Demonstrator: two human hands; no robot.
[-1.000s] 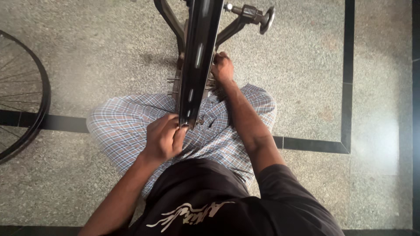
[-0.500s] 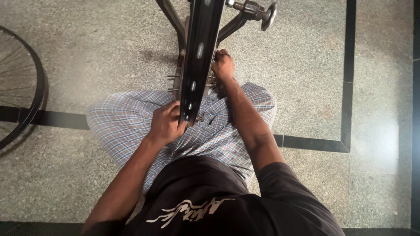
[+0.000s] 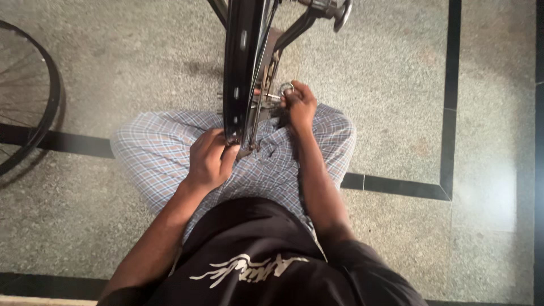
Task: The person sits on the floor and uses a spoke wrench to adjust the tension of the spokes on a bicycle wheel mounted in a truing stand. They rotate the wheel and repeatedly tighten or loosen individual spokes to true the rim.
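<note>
A black bicycle wheel rim (image 3: 242, 62) stands edge-on in front of me, held in a dark metal stand (image 3: 294, 28). My left hand (image 3: 208, 160) is closed around the near end of the rim, fingers curled on its left side. My right hand (image 3: 298, 105) grips a small metal tool with a ring end (image 3: 285, 89) by the spokes and hub on the right side of the rim. Thin spokes (image 3: 259, 96) run down beside the rim. My checked trousers (image 3: 170, 141) lie under both hands.
Another bicycle wheel (image 3: 34, 96) with spokes lies at the left edge on the speckled stone floor. Black inlay strips (image 3: 447, 113) cross the floor at the right and behind my knees. A round metal part (image 3: 341, 12) sticks out from the stand at the top.
My right hand has shifted on the hub side of the rim, with the ring-ended tool showing at its fingertips. My left hand stays closed on the rim's near end.
</note>
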